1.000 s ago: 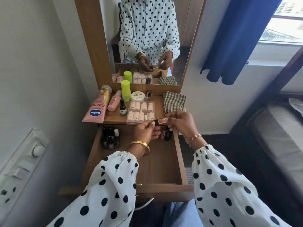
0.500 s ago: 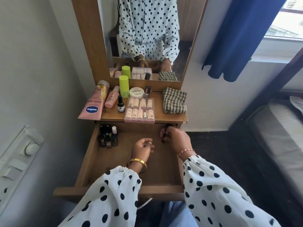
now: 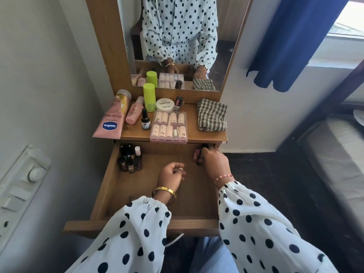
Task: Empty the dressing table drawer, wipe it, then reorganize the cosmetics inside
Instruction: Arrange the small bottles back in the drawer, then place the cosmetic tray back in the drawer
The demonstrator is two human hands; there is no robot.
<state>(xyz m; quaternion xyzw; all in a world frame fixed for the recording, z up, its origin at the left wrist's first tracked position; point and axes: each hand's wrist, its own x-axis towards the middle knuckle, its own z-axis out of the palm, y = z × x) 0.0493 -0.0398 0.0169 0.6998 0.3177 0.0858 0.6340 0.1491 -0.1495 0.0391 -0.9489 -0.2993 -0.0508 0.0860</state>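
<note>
While my right hand (image 3: 213, 161) sits at the drawer's (image 3: 149, 196) back right corner, its fingers closed around a small dark reddish bottle (image 3: 197, 154) there, I judge I'm in the reorganizing step. A cluster of dark nail polish bottles (image 3: 130, 159) already stands in the back left corner. My left hand (image 3: 171, 175) hovers over the bare drawer floor, fingers loosely curled and grasping nothing. Next, I'd set this bottle upright, let go, and reach up to the bench (image 3: 206, 135) for another item. Up there, the pink tube (image 3: 112, 119) reads "Vaseline" and "Gluta-Hya", and the round white tub (image 3: 165, 104) reads "NAIL POLISH". The clear lipstick case's (image 3: 169, 127) print is too small to read.
</note>
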